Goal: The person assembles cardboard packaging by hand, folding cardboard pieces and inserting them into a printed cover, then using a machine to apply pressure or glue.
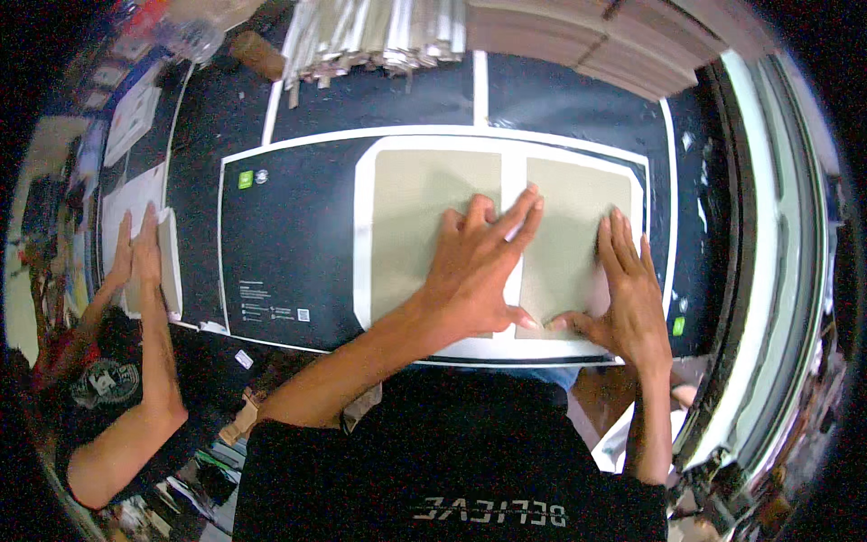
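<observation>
A large black printed sheet (289,235) lies before me with a white border. On its right part are two beige boards, a left one (406,208) and a right one (578,190), set apart by a white strip (512,172) and edged with white. My left hand (479,262) rests across the left board and the strip, its fingers spread and some bent. My right hand (628,289) lies on the right board near its right edge, fingers stretched and thumb pointing toward my left thumb. Neither hand holds anything.
At the far side stand a pile of thin white and grey strips (388,36) and a stack of brown boards (587,41). On the left, a co-worker's hands (140,248) press on a pale panel (170,262). Long pale rails (781,226) run along the right.
</observation>
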Motion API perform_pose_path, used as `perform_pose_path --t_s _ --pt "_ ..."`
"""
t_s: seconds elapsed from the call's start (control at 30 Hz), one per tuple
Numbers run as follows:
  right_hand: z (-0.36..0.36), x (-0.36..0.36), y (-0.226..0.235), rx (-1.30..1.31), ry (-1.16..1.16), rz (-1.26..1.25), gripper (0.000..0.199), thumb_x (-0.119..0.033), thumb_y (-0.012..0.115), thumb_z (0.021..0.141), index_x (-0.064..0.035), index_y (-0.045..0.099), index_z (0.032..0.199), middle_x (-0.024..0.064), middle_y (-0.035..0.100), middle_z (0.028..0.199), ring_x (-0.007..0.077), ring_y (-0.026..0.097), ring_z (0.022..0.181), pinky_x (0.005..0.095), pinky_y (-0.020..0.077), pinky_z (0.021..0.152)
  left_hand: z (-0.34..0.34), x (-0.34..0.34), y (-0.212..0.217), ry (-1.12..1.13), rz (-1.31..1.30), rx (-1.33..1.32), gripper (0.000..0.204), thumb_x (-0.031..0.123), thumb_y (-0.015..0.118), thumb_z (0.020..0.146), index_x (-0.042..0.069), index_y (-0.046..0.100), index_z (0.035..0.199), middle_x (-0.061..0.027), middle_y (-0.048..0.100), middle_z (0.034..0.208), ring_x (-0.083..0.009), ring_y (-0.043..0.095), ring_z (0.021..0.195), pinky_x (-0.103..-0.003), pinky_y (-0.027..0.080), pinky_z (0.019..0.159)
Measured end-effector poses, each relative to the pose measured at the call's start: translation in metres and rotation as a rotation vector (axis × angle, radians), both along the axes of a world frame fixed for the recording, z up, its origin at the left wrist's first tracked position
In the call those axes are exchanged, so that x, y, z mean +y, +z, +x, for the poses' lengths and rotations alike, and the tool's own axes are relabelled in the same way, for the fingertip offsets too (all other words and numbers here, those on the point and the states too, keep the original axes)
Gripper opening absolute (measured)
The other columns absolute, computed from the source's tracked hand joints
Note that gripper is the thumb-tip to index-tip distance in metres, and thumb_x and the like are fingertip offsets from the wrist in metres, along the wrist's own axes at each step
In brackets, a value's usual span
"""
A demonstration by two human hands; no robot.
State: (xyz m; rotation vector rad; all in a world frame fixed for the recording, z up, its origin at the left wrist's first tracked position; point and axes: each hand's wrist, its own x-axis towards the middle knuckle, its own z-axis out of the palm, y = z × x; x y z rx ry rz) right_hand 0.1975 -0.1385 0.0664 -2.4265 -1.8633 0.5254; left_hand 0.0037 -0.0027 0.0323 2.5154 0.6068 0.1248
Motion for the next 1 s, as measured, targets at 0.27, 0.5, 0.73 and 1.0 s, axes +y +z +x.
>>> perform_pose_path --t_s 0.27,0.5,0.73,1.0 --pt "-0.008 0.006 0.005 -0.072 -0.007 -0.093 0.143 -0.040 0.098 0.043 0.0097 0.027 0.156 0.0286 0.027 0.164 0.0388 0.026 0.155 0.0505 0.0201 0.128 0.001 -0.002 0.002 -0.006 0.029 -0.016 0.134 0.043 0.096 0.052 -0.002 0.029 0.158 -0.0148 0.030 0.166 -0.0365 0.049 0.118 -0.049 0.041 0.101" --pt "-0.009 0.014 0.006 -0.139 0.018 -0.157 0.145 -0.043 0.100 0.040 0.0133 0.029 0.153 0.0330 0.028 0.162 0.0405 0.028 0.153 0.0492 0.0224 0.128 -0.005 0.038 -0.006 0.177 -0.114 -0.354 0.072 0.031 0.085 0.077 0.004 0.058 0.138 -0.0199 0.059 0.142 -0.0362 0.058 0.118 -0.054 0.040 0.101" --pt "-0.010 0.010 0.005 -0.163 0.018 -0.122 0.144 -0.047 0.098 0.039 0.0137 0.032 0.151 0.0347 0.032 0.159 0.0442 0.031 0.151 0.0479 0.0270 0.126 -0.049 0.199 0.024 0.957 0.163 -0.642 0.025 0.023 0.085 0.081 0.006 0.073 0.094 -0.0144 0.074 0.073 -0.0314 0.075 0.071 -0.041 0.055 0.064" --pt "-0.010 0.009 0.006 -0.094 -0.023 -0.125 0.150 -0.050 0.099 0.037 0.0126 0.029 0.154 0.0325 0.028 0.162 0.0417 0.026 0.154 0.0465 0.0287 0.126 -0.114 0.230 -0.029 1.145 0.127 -0.182 0.040 0.035 0.091 0.074 0.004 0.072 0.089 -0.0163 0.077 0.094 -0.0366 0.075 0.091 -0.047 0.058 0.077"
